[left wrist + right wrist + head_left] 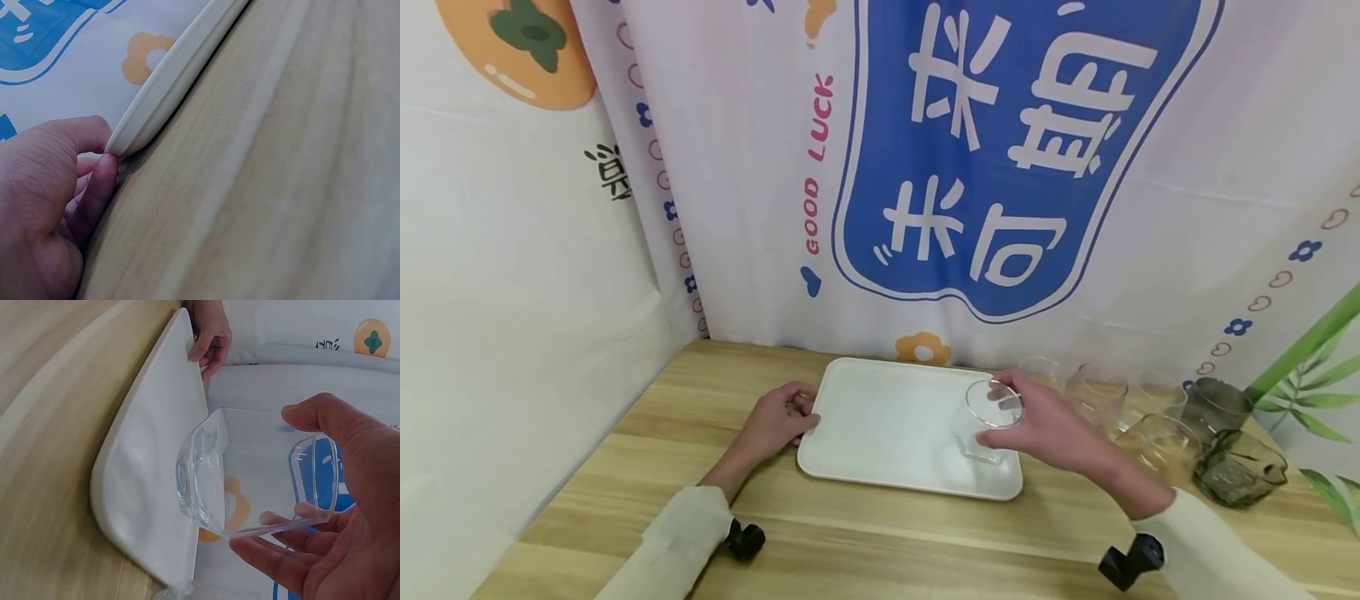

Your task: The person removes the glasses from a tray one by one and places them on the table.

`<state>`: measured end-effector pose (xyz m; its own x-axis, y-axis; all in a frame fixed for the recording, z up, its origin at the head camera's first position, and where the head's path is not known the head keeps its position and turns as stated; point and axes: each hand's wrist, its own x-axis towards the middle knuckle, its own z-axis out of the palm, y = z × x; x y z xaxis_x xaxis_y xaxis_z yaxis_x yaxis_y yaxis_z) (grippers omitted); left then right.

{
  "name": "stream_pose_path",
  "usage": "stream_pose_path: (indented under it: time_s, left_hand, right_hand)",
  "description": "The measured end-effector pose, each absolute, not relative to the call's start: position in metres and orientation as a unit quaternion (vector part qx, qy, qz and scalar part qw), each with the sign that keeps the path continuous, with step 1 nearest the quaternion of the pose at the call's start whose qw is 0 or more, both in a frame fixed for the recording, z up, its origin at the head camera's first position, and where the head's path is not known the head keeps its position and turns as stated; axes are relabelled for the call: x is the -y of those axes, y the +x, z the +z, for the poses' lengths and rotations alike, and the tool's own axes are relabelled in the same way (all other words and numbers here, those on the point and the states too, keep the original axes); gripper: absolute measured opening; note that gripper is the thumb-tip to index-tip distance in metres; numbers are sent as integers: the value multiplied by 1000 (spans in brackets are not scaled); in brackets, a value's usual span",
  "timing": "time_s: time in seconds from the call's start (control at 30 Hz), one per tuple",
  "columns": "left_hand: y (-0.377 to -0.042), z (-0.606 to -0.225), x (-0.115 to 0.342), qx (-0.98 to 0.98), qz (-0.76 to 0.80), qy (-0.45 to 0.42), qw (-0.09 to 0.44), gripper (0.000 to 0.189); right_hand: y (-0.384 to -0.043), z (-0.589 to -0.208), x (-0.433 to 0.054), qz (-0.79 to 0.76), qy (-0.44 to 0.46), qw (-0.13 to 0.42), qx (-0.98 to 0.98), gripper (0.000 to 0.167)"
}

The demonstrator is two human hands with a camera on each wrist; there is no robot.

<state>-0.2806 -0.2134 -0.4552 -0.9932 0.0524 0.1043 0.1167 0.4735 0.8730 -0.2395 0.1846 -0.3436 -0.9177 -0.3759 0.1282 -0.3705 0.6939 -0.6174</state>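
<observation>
A white rectangular tray [887, 425] lies on the wooden table, its long side running left to right. My left hand [778, 421] pinches the tray's left edge between thumb and fingers; in the left wrist view the fingertips [107, 172] are at the rim. Over the tray's right end, my right hand [1048, 421] holds a clear drinking glass [250, 469] by its upper sides, thumb on one side and fingers on the other. The glass has a thick faceted base, which faces the tray surface in the right wrist view.
Several glasses stand at the table's right: clear ones near the curtain, a clear glass [1157, 446] in front, a dark grey glass [1213, 408] and a dark wavy-rimmed glass [1240, 475]. A printed curtain [760, 208] hangs along the back, and green leaves [1318, 400] show far right.
</observation>
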Motion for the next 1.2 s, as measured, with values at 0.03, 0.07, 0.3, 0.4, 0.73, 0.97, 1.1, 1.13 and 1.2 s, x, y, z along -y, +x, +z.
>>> stream_pose_path:
  time_s: [0.03, 0.07, 0.3, 0.4, 0.73, 0.97, 1.1, 1.13, 1.2]
  left_hand:
    - [-281, -455, 214, 858, -510, -49, 32, 36]
    - [-281, -455, 214, 858, -510, -49, 32, 36]
    - [-281, -456, 215, 859, -509, -51, 31, 35]
    - [-281, -456, 215, 858, -509, -53, 31, 35]
    - [-281, -455, 214, 860, -507, -54, 26, 35]
    - [-281, -454, 213, 859, -509, -55, 23, 35]
    - [-281, -454, 213, 859, -509, -53, 23, 35]
    - [-281, -454, 213, 859, -509, -53, 24, 35]
    - [-281, -453, 213, 860, -507, -52, 26, 35]
  right_hand:
    - [-238, -344, -189, -334, -205, 0, -920, 71]
    - [-236, -345, -194, -329, -204, -3, -922, 71]
    - [-225, -345, -225, -301, -208, -19, -930, 70]
    - [-221, -345, -238, -301, -211, -19, -930, 73]
    - [-220, -351, -268, -292, -194, -23, -936, 75]
    - [-222, -355, -281, -262, -184, -22, -947, 78]
    - [-225, -358, -285, -253, -180, -20, -950, 79]
    - [-226, -358, -285, -251, -179, -20, -951, 79]
    - [-228, -359, -287, -248, -178, -17, -952, 79]
